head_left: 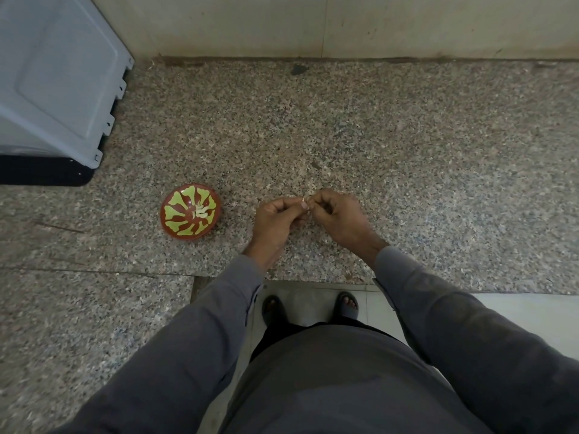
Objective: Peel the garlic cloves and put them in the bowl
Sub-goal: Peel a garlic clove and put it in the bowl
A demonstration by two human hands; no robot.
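Note:
A small red bowl (pixel 175 223) with a green leaf pattern stands on the speckled granite counter (pixel 407 170). Several pale peeled garlic cloves (pixel 200 212) lie in its middle. To the right of the bowl, my left hand (pixel 275 219) and my right hand (pixel 336 214) meet above the counter. Both pinch one small garlic clove (pixel 304 202) between their fingertips. Only a pale tip of the clove shows; the fingers hide the rest.
A grey plastic lid or appliance panel (pixel 56 83) leans at the back left over a black base (pixel 44 173). A tiled wall (pixel 344 23) closes the counter's far side. Bits of garlic skin are scattered around the hands. The counter's front edge runs near my sandalled feet (pixel 310 308).

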